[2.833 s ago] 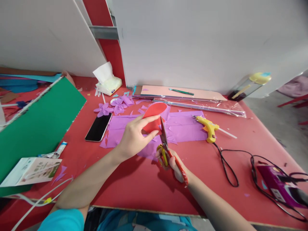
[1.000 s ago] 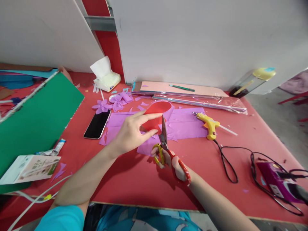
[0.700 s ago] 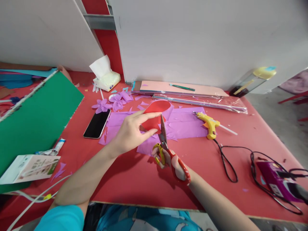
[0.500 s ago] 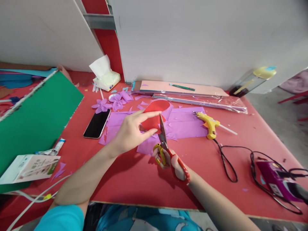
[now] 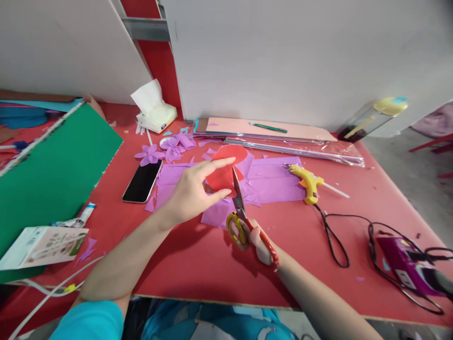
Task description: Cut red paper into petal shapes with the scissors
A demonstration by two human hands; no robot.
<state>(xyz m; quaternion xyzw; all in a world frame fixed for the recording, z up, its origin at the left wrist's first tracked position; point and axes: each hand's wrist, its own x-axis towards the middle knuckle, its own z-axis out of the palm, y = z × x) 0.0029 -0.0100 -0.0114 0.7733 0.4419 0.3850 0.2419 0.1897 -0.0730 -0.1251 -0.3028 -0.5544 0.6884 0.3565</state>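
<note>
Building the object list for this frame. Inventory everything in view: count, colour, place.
paper piece: 1, red, held above the purple sheets
scissors: 1, red and yellow handles, blades at the paper piece
purple sheets: several, purple, table centre
paper flowers: several, purple, behind the phone
phone: 1, black, left of the sheets
glue gun: 1, yellow, right of the sheets
tissue pack: 1, white, back by the wall
board: 1, green, far left
table: 1, red, underneath
left hand: 1, pinches the paper piece
right hand: 1, grips the scissors
</note>
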